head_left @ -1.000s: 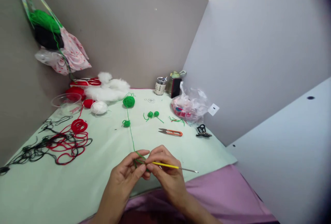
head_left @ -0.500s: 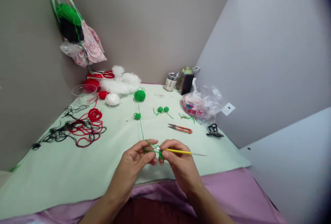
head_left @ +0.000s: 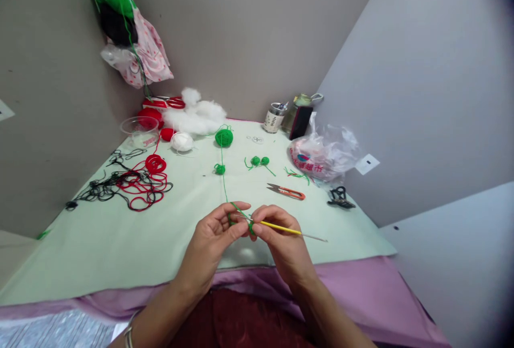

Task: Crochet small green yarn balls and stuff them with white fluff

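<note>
My right hand [head_left: 284, 238] pinches a yellow-handled crochet hook [head_left: 281, 227], its bare metal end sticking out to the right. Between my fingertips sits a small green crochet piece [head_left: 251, 227], mostly covered by them. My left hand [head_left: 214, 233] is closed at that piece, with green yarn [head_left: 225, 190] running over its raised index finger. That strand leads back past a small green bundle [head_left: 219, 169] towards a green yarn ball [head_left: 224, 138]. The hook's tip lies near the yarn by my left thumb; whether it is inside a stitch I cannot tell.
Orange-handled thread snips [head_left: 287, 191] and two small green balls [head_left: 260, 161] lie beyond my hands. At right are a black claw clip [head_left: 340, 198] and a plastic bag [head_left: 325, 155]. Tangled black and red yarn [head_left: 136, 184] spreads left, below white stuffing [head_left: 195, 116].
The camera view has shifted, so the table appears higher and slightly to the right. My left thumb has come closer to the green crochet piece and the hook. Both hands keep their hold.
</note>
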Demonstrator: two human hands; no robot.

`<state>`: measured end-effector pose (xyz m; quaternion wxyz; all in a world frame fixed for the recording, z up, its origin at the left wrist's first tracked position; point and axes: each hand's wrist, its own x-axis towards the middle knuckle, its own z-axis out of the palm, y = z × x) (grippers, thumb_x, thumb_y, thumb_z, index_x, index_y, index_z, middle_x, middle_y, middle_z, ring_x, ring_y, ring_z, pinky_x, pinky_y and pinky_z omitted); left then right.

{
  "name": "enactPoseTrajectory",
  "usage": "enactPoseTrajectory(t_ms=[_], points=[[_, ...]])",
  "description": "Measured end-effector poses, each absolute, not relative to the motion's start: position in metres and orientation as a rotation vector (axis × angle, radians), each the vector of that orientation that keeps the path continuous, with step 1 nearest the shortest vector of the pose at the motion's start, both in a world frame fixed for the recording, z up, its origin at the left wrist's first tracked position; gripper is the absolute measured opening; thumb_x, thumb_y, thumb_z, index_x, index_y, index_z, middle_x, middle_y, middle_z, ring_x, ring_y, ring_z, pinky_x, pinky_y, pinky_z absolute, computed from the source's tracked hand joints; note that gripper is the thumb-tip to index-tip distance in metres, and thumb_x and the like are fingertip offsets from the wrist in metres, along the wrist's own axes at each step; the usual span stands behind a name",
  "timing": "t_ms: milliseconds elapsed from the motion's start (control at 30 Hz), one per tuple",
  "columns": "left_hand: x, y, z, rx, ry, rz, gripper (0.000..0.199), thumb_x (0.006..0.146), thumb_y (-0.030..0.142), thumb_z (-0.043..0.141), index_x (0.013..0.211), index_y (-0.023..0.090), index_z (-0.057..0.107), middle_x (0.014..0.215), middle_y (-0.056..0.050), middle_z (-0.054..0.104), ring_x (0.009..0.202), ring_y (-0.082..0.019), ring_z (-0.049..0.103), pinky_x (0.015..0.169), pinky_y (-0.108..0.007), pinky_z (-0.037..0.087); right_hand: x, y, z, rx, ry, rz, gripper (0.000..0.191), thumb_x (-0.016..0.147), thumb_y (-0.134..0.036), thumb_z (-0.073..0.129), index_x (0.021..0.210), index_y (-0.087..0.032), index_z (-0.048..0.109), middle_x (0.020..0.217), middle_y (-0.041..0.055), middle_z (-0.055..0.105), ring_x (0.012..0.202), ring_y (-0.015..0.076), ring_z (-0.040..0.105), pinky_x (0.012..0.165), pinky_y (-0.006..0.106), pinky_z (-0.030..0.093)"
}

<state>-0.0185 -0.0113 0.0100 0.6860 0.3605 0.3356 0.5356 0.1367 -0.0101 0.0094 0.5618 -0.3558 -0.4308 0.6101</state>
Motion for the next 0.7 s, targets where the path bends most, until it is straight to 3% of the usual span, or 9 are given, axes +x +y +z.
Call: enactPoseTrajectory(t_ms=[233, 433, 600, 700], points=[[-0.022, -0.01, 0.007, 0.725, 0.741, 1.208, 0.026, 0.076, 0.031, 0.091, 0.094, 0.019, 0.078, 0.077, 0.0, 0.069, 0.075, -0.012, 0.066, 0.078, -0.022, 0.05, 0.133, -0.006, 0.013, -0.802, -0.804, 1.58, 0.022, 0.064, -0.025, 0.096, 0.071, -0.02, 0.075, 0.068, -0.0033, 0.068, 0.055, 0.0077, 0.059, 0.056, 0.021, 0.045], [-0.025, -0.007, 0.011, 0.662, 0.724, 1.174, 0.024, 0.075, 0.026, 0.09, 0.096, 0.017, 0.08, 0.082, -0.002, 0.071, 0.081, -0.012, 0.069, 0.08, -0.019, 0.053, 0.133, -0.005, 0.013, -0.783, -0.765, 1.617, 0.022, 0.064, -0.025, 0.095, 0.071, -0.02, 0.074, 0.067, -0.0032, 0.066, 0.054, 0.0073, 0.054, 0.054, 0.021, 0.042], [-0.021, -0.003, 0.017, 0.408, 0.651, 1.136, 0.023, 0.072, 0.015, 0.089, 0.093, 0.017, 0.08, 0.08, 0.0, 0.07, 0.077, -0.01, 0.069, 0.066, -0.013, 0.054, 0.132, -0.003, 0.014, -0.845, -0.863, 1.456, 0.022, 0.065, -0.027, 0.095, 0.07, -0.021, 0.075, 0.067, -0.003, 0.066, 0.059, 0.0079, 0.055, 0.058, 0.02, 0.044], [-0.017, -0.002, 0.019, 0.31, 0.626, 1.158, 0.022, 0.071, 0.009, 0.085, 0.092, 0.014, 0.079, 0.08, -0.001, 0.069, 0.078, -0.009, 0.068, 0.066, -0.012, 0.054, 0.131, 0.0, 0.016, -0.837, -0.89, 1.413, 0.02, 0.067, -0.029, 0.095, 0.072, -0.022, 0.077, 0.068, -0.0032, 0.067, 0.06, 0.0085, 0.056, 0.059, 0.021, 0.045]])
